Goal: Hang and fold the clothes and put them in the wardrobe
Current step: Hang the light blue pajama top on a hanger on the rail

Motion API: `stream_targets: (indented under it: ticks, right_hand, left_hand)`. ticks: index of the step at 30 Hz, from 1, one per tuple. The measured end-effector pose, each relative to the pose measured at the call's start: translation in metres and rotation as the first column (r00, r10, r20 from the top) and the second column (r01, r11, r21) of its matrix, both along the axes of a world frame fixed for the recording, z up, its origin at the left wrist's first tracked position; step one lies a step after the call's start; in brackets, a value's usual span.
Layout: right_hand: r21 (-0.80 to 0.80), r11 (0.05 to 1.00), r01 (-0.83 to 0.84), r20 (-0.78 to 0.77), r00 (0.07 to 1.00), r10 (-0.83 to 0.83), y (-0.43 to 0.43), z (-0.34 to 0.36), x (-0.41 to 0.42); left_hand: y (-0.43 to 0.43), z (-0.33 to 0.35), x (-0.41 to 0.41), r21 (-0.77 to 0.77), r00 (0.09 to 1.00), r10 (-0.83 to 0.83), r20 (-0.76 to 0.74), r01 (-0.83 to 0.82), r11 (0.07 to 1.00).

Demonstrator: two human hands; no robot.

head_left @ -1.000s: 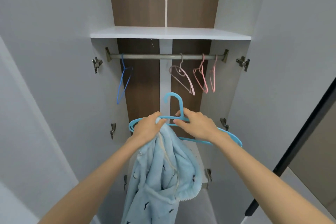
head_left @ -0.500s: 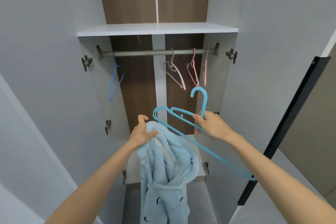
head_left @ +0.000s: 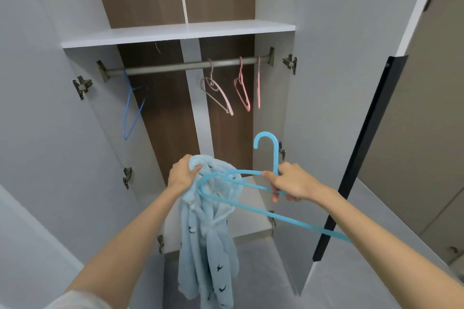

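Threading blue hanger (head_left: 241, 184) into fleecy garment (head_left: 208, 233), below wardrobe rail (head_left: 185, 66): left hand (head_left: 182, 175) clenched on bunched collar, right hand (head_left: 292, 183) gripping hanger neck. Best to spread collar open, slide one arm fully into shoulder before seating other.

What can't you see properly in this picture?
- Fluffy blue garment: bottom cut off by the head view's lower edge; top bunched in the left hand.
- Blue hanger: far end hidden behind the right arm.
- Rightmost pink hanger: seen edge-on, shape unclear.
- Top shelf: its upper surface is mostly out of sight.
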State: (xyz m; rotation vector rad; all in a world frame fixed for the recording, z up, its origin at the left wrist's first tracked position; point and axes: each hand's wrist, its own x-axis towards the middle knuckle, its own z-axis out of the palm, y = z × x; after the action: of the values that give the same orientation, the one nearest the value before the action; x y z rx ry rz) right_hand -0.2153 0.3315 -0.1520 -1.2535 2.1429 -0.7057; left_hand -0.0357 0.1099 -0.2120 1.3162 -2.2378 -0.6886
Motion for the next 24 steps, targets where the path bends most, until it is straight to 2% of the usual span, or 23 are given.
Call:
stream_targets:
  ticks: [5, 9, 11, 14, 15, 17, 19, 20, 22, 24]
  right_hand:
    - [-0.047, 0.999, -0.017, -0.106, 0.994, 0.012, -0.008, -0.008, 0.006]
    - [-0.078, 0.997, -0.016, -0.183, 0.983, 0.001, -0.02, -0.015, 0.013]
    - [-0.128, 0.991, 0.032, -0.144, 0.988, -0.051, -0.028, -0.021, 0.018]
    - [-0.221, 0.971, 0.088, -0.074, 0.992, -0.106, -0.04, -0.024, 0.031]
    - [-0.271, 0.958, 0.092, -0.021, 0.995, -0.101, -0.044, -0.022, 0.035]
    - [-0.382, 0.914, 0.134, 0.181, 0.981, -0.068, -0.051, -0.015, 0.041]
    - [-0.439, 0.875, 0.202, 0.356, 0.934, -0.037, -0.054, -0.009, 0.039]
    - [-0.457, 0.863, 0.216, 0.385, 0.923, -0.027, -0.052, -0.008, 0.036]
    - [-0.489, 0.847, 0.208, 0.389, 0.921, -0.002, -0.048, -0.005, 0.03]
    - [-0.528, 0.825, 0.203, 0.397, 0.917, 0.029, -0.044, 0.0, 0.026]
  left_hand:
    - [0.012, 0.022, -0.012, -0.086, 0.983, -0.183, -0.017, 0.181, 0.98]
    - [0.024, 0.05, -0.018, -0.101, 0.942, -0.315, -0.111, 0.305, 0.947]
    - [0.029, 0.066, -0.019, -0.083, 0.926, -0.317, -0.202, 0.307, 0.948]
    - [0.035, 0.085, -0.017, 0.092, 0.862, -0.287, -0.417, 0.354, 0.931]
    - [0.037, 0.091, -0.015, 0.144, 0.84, -0.294, -0.456, 0.395, 0.907]
    - [0.039, 0.1, -0.011, 0.175, 0.826, -0.374, -0.421, 0.479, 0.86]
    - [0.036, 0.107, -0.007, 0.128, 0.826, -0.439, -0.353, 0.508, 0.852]
    - [0.034, 0.109, -0.005, 0.074, 0.819, -0.439, -0.369, 0.497, 0.865]
    - [0.023, 0.109, 0.004, -0.083, 0.823, -0.37, -0.43, 0.372, 0.924]
    - [0.008, 0.105, 0.016, -0.255, 0.898, -0.279, -0.34, 0.197, 0.947]
